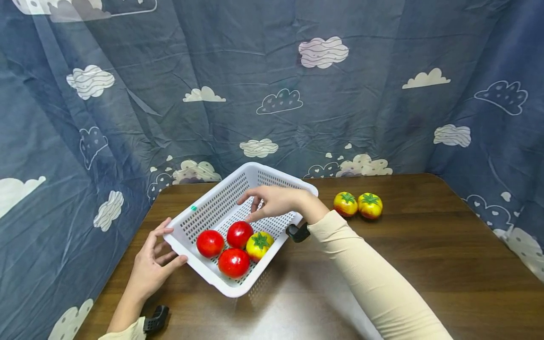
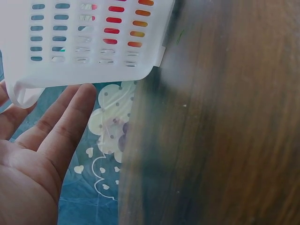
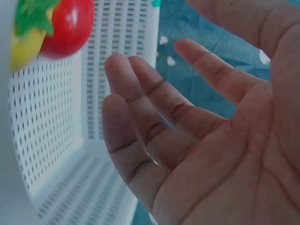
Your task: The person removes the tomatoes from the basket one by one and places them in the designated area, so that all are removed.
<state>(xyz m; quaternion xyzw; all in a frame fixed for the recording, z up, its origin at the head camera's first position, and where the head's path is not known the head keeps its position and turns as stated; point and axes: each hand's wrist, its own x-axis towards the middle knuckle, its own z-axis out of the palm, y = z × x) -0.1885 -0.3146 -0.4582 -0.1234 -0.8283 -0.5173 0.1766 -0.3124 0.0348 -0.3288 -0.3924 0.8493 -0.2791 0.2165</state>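
Observation:
A white perforated plastic basket [image 1: 199,274] sits on the table at an angle. My left hand [image 1: 148,264] holds its left corner, thumb at the near rim and fingers at the far side; the left wrist view shows its fingers along the basket wall [image 2: 93,68]. Inside, at the near end, lie three glossy red round fruits [image 1: 233,263] and a yellow-and-red fruit [image 1: 259,245] with a green leafy top. Over the basket hovers my right hand [image 1: 276,200], loosely curved and holding nothing. Its thumb tip is close above one red fruit [image 1: 240,234].
Right of the basket, two more yellow-and-red fruits [image 1: 345,204] with green tops stand side by side on the brown wooden table [image 1: 446,245]. A blue cloth [image 1: 255,127] with cloud prints hangs behind the table's back edge and along the sides.

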